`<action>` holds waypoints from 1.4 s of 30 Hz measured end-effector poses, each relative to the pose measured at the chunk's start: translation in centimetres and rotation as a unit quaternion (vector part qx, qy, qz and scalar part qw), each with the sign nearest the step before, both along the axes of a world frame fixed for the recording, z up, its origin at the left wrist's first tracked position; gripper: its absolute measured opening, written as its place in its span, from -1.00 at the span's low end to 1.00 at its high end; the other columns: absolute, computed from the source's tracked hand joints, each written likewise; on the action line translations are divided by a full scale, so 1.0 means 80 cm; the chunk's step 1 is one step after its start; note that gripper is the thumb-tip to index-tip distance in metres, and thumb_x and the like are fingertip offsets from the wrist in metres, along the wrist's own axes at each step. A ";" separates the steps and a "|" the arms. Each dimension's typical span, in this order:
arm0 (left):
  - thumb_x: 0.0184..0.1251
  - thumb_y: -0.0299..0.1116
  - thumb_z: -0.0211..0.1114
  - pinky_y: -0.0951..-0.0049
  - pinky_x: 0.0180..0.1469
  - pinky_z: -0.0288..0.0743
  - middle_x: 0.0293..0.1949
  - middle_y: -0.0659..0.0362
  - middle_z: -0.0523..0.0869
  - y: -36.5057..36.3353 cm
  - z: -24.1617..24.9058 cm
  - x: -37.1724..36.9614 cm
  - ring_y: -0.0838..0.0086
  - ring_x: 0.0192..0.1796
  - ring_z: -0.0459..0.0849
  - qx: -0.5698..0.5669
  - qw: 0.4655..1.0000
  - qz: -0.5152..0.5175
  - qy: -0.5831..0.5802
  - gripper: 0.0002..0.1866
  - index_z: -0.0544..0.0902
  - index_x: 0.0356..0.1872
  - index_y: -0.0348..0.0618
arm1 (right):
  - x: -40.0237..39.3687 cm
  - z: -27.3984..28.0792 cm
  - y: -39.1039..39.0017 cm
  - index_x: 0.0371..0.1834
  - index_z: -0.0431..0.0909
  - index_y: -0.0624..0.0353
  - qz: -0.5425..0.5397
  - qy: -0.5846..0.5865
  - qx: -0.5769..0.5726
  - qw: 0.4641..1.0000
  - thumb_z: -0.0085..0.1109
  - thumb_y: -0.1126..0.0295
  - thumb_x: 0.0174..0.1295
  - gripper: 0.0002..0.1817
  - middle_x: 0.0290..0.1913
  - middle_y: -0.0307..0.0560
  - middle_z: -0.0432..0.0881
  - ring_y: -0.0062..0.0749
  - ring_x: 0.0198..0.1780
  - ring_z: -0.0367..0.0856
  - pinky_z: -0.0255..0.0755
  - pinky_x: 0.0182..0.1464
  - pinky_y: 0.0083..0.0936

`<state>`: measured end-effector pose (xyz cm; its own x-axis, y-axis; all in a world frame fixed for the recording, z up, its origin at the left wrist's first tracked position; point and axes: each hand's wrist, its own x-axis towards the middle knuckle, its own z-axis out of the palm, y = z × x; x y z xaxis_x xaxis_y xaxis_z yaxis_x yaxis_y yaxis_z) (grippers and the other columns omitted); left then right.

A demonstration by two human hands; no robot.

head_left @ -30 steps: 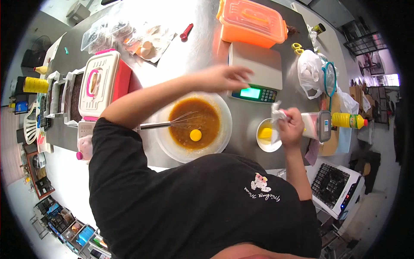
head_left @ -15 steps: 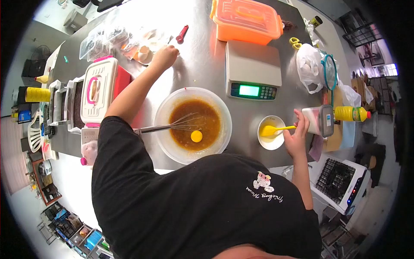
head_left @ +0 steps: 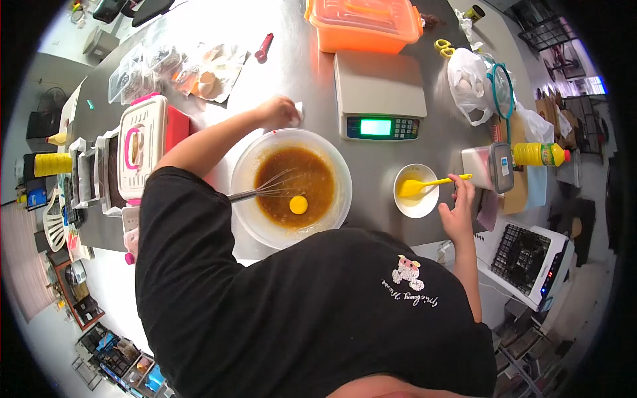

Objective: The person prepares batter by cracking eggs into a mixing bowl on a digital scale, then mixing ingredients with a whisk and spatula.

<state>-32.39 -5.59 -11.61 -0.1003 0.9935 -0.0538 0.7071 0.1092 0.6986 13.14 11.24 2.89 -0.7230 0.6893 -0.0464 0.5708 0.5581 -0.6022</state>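
Note:
My left hand (head_left: pixel 280 113) is closed on a small white wad (head_left: pixel 298 113), perhaps tissue, behind the large clear bowl (head_left: pixel 346 192). Brown liquid (head_left: pixel 313 169) fills the bowl's bottom, with a yolk (head_left: pixel 298 204) and a metal whisk (head_left: pixel 272 188) in it. Fingers apart, my right hand (head_left: pixel 459 211) has its fingertips against the handle of a yellow spatula (head_left: pixel 438 181). The spatula's head lies inside a small white bowl (head_left: pixel 418 211). A scale (head_left: pixel 379 89) with a lit display stands behind the bowls.
Eggshells (head_left: pixel 205 83) and clear containers (head_left: pixel 136 73) lie at the back left, near a red tool (head_left: pixel 264 48). A lidded box (head_left: pixel 141 142) stands left, an orange box (head_left: pixel 365 26) behind. At right are a plastic bag (head_left: pixel 468 86), a lidded container (head_left: pixel 499 168) and an oil bottle (head_left: pixel 541 154).
My left hand has moved right and nearer, from beside the eggshells to behind the large bowl; the white wad now shows. The spatula's handle end has shifted relative to my right fingers.

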 end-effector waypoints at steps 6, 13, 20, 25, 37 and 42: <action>-0.08 -0.66 0.19 0.39 -0.02 0.45 -0.27 0.11 0.61 -0.036 0.013 -0.080 0.32 -0.11 0.57 -0.140 0.984 -0.100 0.041 -0.77 0.66 -0.35 -0.20 | 0.031 0.001 0.003 0.12 0.29 0.07 -0.027 -0.017 0.017 0.999 0.01 0.55 -0.16 -0.39 0.02 0.03 0.25 -0.14 0.14 0.18 0.18 0.13 -0.36; -0.14 -0.72 -0.01 0.32 0.08 0.39 -0.04 0.01 0.50 -0.043 0.052 -0.051 0.16 0.00 0.51 -0.108 0.974 0.079 0.184 -0.57 0.49 -0.14 -0.21 | 0.055 -0.008 0.002 0.06 0.35 0.05 -0.012 -0.036 0.050 0.998 0.02 0.50 -0.15 -0.45 -0.03 0.00 0.30 -0.11 0.11 0.23 0.03 0.23 -0.28; -0.01 -0.58 0.04 0.23 0.08 0.39 0.12 0.08 0.42 -0.051 0.184 0.060 0.12 0.06 0.49 -0.033 0.938 0.146 0.313 -0.66 0.52 -0.15 -0.10 | 0.062 -0.017 0.053 0.04 0.39 -0.01 0.027 -0.028 0.156 0.987 0.07 0.43 -0.11 -0.49 0.02 0.00 0.35 -0.09 0.16 0.22 0.04 0.24 -0.25; 0.02 -0.65 0.11 0.36 0.03 0.41 -0.01 0.13 0.54 -0.062 0.263 0.240 0.27 0.00 0.52 0.110 0.983 0.122 0.077 -0.63 0.47 -0.09 -0.11 | 0.051 -0.001 0.074 0.04 0.41 -0.06 0.089 -0.031 0.163 0.982 0.03 0.47 -0.13 -0.47 0.06 -0.04 0.33 -0.13 0.19 0.19 0.00 0.27 -0.27; -0.12 0.01 0.42 0.15 0.33 -0.06 0.20 -0.29 0.12 -0.224 0.126 0.254 -0.01 0.30 0.06 0.158 0.593 0.779 0.129 0.09 -0.08 0.26 -0.42 | 0.070 -0.019 0.080 -0.01 0.41 0.03 0.278 0.069 0.064 0.956 0.05 0.41 -0.14 -0.51 -0.02 0.00 0.35 -0.07 0.12 0.21 0.01 0.24 -0.23; -0.03 -0.20 0.39 0.46 -0.01 0.38 -0.13 0.06 0.58 -0.221 0.098 0.208 0.40 -0.07 0.53 0.173 0.643 0.736 -0.119 -0.22 0.27 0.18 -0.45 | 0.015 -0.024 0.048 0.06 0.33 0.08 0.410 0.104 0.005 0.906 0.04 0.35 -0.09 -0.48 0.05 0.07 0.34 0.00 0.15 0.24 0.06 0.24 -0.22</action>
